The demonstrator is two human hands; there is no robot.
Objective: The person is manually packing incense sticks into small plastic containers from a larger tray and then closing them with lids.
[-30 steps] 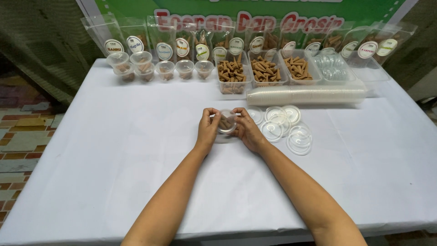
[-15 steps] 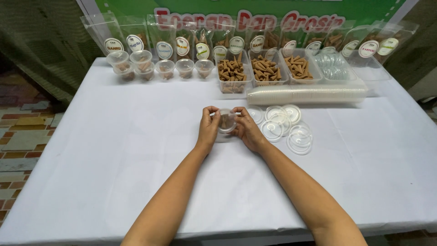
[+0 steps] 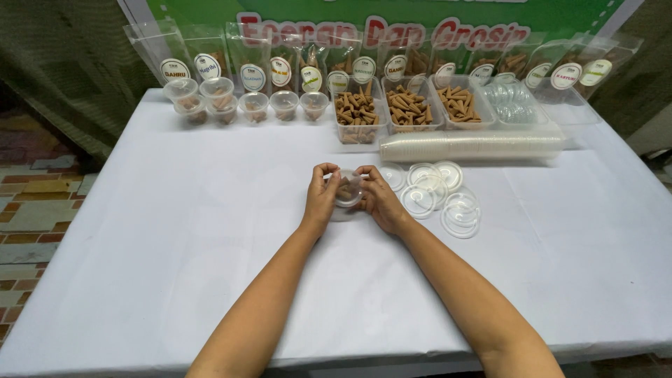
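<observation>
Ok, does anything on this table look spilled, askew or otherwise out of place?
Nothing stands out. Both hands, left hand and right hand, hold a small clear cup of brown cones above the white tablecloth. The loose lids overlap untidily, but no cones have spilled.

Both bare forearms rise from the bottom edge of the frame and converge toward the centre; the left hand [image 3: 320, 197] and the right hand [image 3: 379, 198] face each other just above mid-frame, fingers curled inward, thumbs and forefingers pinched toward one another; wrists straight, palms turned inward, knuckles uppermost.
</observation>
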